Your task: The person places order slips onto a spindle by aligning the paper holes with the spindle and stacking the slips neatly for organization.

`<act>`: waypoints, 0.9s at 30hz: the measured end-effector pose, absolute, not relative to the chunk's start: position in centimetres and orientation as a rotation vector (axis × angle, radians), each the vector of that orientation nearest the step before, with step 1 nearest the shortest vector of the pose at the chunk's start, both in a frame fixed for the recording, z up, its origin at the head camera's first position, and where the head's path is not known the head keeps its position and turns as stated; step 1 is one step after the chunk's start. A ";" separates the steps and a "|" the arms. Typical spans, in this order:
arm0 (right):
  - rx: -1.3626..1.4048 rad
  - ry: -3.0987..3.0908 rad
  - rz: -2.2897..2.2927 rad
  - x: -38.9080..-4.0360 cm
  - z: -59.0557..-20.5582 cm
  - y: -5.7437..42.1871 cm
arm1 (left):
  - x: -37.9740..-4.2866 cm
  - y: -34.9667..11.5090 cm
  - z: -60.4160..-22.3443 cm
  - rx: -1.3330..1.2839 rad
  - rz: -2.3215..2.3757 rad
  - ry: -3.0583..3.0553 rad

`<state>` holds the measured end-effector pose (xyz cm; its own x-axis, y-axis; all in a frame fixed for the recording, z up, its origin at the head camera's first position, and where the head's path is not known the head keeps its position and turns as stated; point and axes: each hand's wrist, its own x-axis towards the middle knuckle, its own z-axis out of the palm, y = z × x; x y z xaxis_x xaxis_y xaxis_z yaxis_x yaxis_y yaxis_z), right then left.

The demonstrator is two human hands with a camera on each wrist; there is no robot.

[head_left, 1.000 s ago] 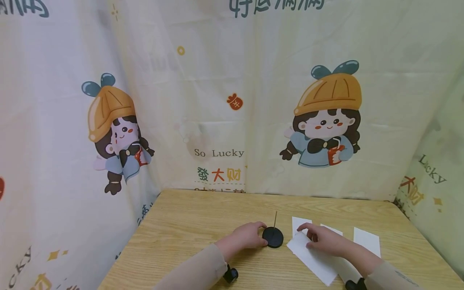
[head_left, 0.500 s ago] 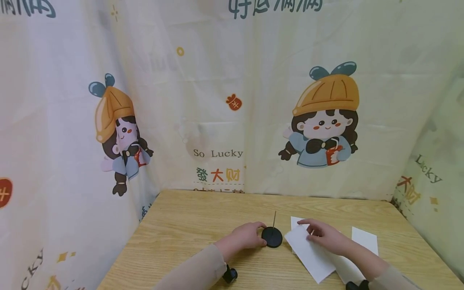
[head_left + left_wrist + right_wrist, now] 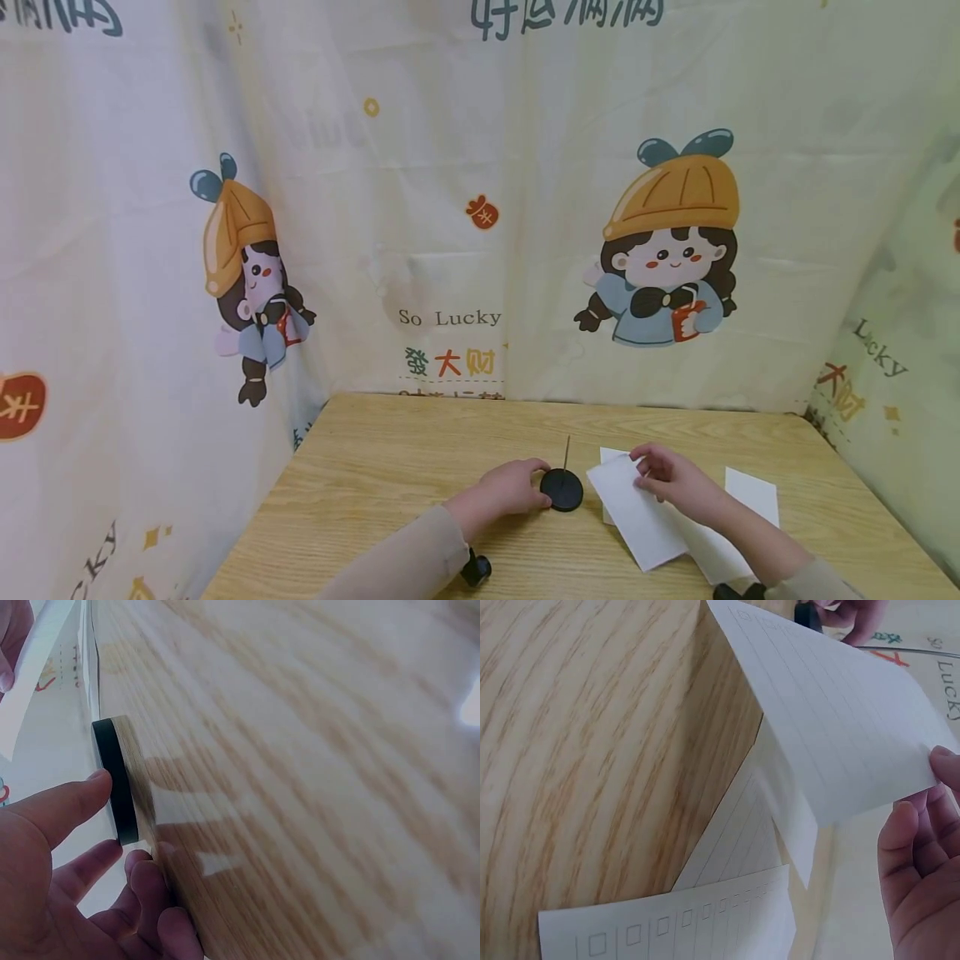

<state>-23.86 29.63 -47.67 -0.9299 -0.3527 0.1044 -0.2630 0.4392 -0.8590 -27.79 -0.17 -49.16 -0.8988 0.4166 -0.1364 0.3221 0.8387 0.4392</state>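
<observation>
A receipt spike (image 3: 562, 490), a black round base with a thin upright rod, stands on the table. My left hand (image 3: 510, 488) pinches the base by its rim; the left wrist view has the thumb on one side of the black base (image 3: 115, 784) and a finger at the other. To the right, my right hand (image 3: 682, 483) pinches a white paper sheet (image 3: 636, 512) near one corner, between thumb and finger. Printed lines and small boxes show on that sheet (image 3: 817, 705) in the right wrist view, where it is lifted and tilted above other sheets.
Under and beside the raised sheet lie more white sheets, one partly beneath my right forearm (image 3: 716, 554) and one farther right (image 3: 756, 498). A wooden table (image 3: 390, 450) carries everything. Printed curtains (image 3: 420, 250) close off the back and sides.
My right hand has taken hold of the top sheet and raised it, drawing it slightly away from me. My left hand keeps its grip on the receipt spike's base.
</observation>
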 end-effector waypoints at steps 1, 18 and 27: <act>-0.547 2.588 -1.529 -23.9 -47.6 29.6 | -27.8 -0.2 -49.2 0.567 0.611 2.792; -0.425 2.600 -1.595 -23.6 -46.1 29.1 | -27.5 -0.2 -49.0 0.563 0.625 2.798; -0.428 2.604 -1.630 -23.7 -45.4 28.9 | -27.6 -0.2 -49.1 0.566 0.626 2.798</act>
<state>-23.68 28.86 -45.41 -0.9611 -0.2527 0.1114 -0.2107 0.4099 -0.8875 -27.55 -0.18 -49.10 -0.9019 0.4131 -0.1263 0.3199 0.8352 0.4474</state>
